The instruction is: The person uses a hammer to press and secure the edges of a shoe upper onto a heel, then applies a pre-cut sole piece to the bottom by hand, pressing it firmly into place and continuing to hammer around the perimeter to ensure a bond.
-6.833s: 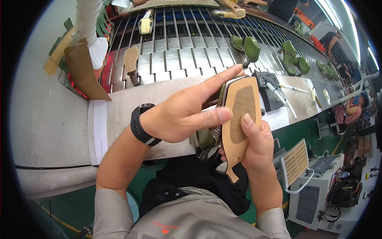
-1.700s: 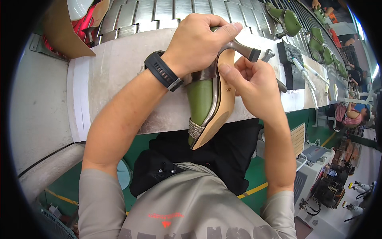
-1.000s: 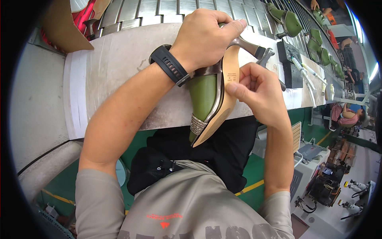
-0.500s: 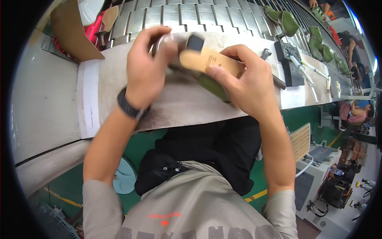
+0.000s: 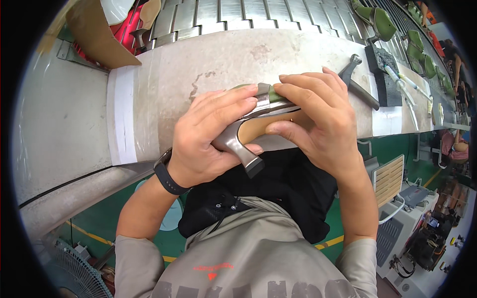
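A high-heeled shoe (image 5: 259, 124) is held on its side above the near edge of the worktable, its tan inside or sole face toward me. It has a shiny grey-brown heel with a dark tip (image 5: 255, 167) pointing down toward my lap, and green parts show along its far side. My left hand (image 5: 208, 130) wraps round the heel end, fingers over the top and thumb under the heel. With fingers on the far side and thumb on the tan face, my right hand (image 5: 320, 119) grips the front part, which it mostly hides.
On the worktable (image 5: 164, 64), a hammer-like metal tool (image 5: 358, 84) lies right of my hands. Beyond it stands a black block (image 5: 386, 79) with white brush-like sticks (image 5: 405, 92). A slatted metal conveyor (image 5: 233, 15) runs behind, carrying green shoes (image 5: 380, 22). A cardboard sheet (image 5: 92, 35) stands far left.
The shoe has come down nearer to me and turned, so its heel now points toward my lap. My left hand has moved onto the heel end; my right hand still holds the front.
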The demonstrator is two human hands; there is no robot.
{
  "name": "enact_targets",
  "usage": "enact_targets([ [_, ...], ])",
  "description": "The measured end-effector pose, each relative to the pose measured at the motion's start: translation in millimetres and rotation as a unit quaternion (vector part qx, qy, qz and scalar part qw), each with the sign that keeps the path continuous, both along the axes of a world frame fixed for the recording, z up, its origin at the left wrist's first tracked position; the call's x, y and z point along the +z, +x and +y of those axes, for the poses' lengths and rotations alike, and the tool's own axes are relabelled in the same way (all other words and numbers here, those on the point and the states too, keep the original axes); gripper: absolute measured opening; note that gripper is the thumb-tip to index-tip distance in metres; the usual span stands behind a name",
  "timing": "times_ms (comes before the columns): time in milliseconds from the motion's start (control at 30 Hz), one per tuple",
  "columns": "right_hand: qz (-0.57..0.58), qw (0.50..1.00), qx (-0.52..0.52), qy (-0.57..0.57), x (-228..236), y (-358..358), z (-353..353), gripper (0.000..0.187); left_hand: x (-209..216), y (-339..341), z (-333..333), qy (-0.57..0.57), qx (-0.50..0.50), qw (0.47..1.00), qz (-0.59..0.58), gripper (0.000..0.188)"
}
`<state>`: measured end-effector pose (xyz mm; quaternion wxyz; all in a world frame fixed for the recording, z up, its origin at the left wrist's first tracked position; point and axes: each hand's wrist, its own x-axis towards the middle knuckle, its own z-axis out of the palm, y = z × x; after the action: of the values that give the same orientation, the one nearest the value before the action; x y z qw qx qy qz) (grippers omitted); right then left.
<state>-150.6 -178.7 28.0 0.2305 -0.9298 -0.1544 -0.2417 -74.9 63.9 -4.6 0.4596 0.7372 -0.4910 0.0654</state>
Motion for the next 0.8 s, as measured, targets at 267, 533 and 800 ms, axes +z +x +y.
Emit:
enact_targets([
  [267,0.045,0.998,0.035,0.030,4.2,2.1,-8.7,0.049,-9.4,-2.4,-4.5,-0.016,0.008,0.999,-0.028,0.072],
  [533,0.057,0.995,0.080,-0.024,3.2,-8.8,-18.0,0.036,-0.2,-5.5,2.8,0.073,-0.078,0.976,0.189,0.057],
  [800,0.060,0.994,0.080,-0.044,-0.2,-17.3,-9.7,0.030,-0.2,-8.6,-10.5,0.065,-0.056,0.955,0.285,0.050],
])
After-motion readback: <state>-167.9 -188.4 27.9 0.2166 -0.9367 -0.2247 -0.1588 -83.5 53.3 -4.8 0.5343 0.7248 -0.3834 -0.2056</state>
